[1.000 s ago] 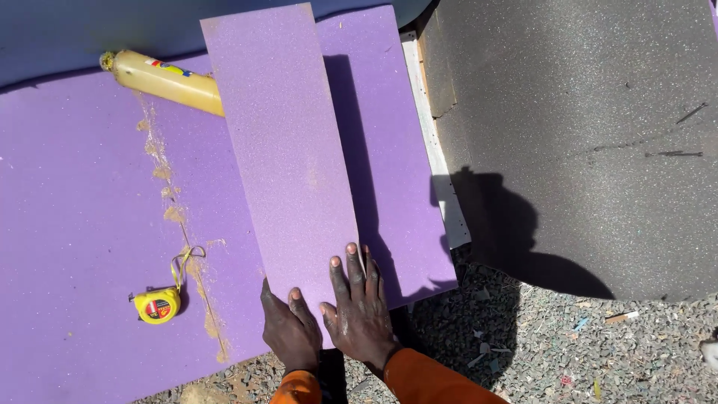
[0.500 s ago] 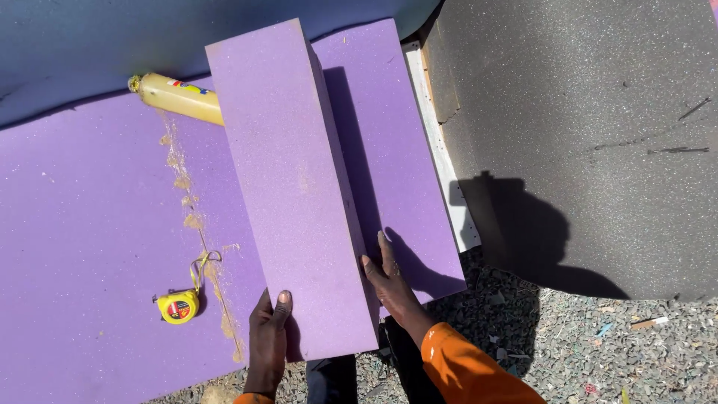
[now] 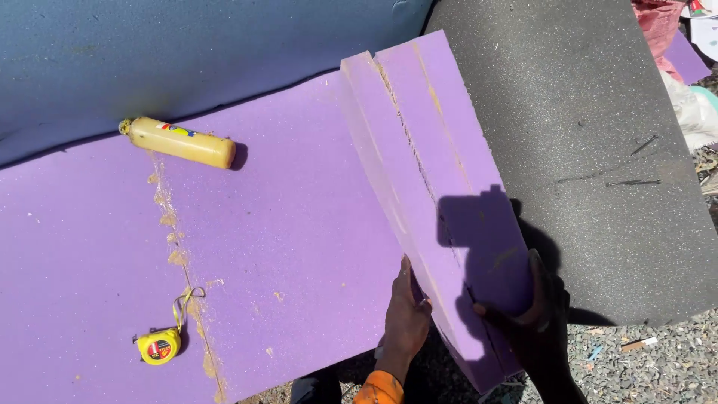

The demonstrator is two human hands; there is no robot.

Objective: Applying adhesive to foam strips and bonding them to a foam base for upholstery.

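Both hands clamp a tilted purple foam slab [image 3: 426, 187]: left hand [image 3: 405, 318] flat-fingered on its left edge, right hand [image 3: 532, 314] curled around its right, above the big purple sheet's [image 3: 284, 224] near edge.

Thick purple foam slab [image 3: 426, 172], tipped on edge, glue-streaked along its seam.

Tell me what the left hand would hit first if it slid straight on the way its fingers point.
Likely nothing new: the left hand already lies against the purple foam strip and would just run along its side.
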